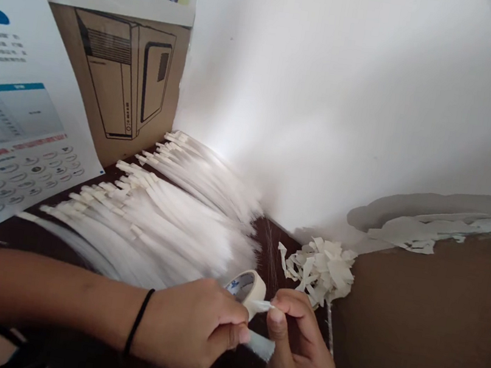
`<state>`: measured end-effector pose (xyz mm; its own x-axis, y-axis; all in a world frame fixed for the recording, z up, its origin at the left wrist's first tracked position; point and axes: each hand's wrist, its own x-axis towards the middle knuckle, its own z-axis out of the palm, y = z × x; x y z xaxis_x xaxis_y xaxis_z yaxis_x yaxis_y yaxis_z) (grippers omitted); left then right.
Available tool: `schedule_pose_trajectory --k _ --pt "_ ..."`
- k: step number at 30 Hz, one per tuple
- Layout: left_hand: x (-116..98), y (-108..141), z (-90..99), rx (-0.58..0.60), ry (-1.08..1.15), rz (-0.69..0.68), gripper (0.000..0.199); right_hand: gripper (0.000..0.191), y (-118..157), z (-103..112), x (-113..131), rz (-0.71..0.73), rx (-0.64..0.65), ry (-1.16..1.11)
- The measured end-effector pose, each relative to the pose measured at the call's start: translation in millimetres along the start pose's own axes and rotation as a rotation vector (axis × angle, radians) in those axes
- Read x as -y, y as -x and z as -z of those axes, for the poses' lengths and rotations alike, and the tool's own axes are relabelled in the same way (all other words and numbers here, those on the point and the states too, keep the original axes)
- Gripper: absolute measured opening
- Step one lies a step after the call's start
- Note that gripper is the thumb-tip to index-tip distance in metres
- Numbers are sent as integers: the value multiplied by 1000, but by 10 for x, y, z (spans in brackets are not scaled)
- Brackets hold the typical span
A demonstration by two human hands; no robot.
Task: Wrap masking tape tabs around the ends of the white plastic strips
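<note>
My left hand (pixel 200 328), with a black band at its wrist, is closed around a small bundle of fine white fibres (pixel 262 346). The bundle's blunt end sticks out past the thumb. Close by on the right, my right hand (pixel 301 352) pinches the tip of a thin whitish strip (pixel 260 305) between thumb and finger. Whether that strip is tape or part of the fibres, I cannot tell. Just behind both hands stands a roll of cream masking tape (pixel 258 290), partly covered by the left hand.
Many fibre bundles (pixel 167 215) with taped ends lie in rows on the dark table. A heap of torn tape pieces (pixel 325 270) sits at the right, by the brown cardboard (pixel 432 322). A white panel (pixel 354 102), a printed sheet (pixel 22 101) and a cardboard box (pixel 122 79) stand behind.
</note>
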<state>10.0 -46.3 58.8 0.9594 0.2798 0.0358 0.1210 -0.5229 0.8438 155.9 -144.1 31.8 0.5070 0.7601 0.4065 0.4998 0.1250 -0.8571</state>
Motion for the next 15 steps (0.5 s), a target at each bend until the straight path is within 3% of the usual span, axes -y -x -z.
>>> schedule_pose_trajectory --k 3,7,11,15 --pt "-5 14 -2 10 82 -30 30 6 26 56 -94 -111 31 -77" --pt "1 16 -10 -21 134 -10 34 27 48 107 -162 -286 142 -178" --pt "2 14 -6 -69 98 -35 30 16 21 105 -155 -303 173 -187" --pt "6 27 -9 -38 67 -38 29 9 1 87 -175 -308 198 -200"
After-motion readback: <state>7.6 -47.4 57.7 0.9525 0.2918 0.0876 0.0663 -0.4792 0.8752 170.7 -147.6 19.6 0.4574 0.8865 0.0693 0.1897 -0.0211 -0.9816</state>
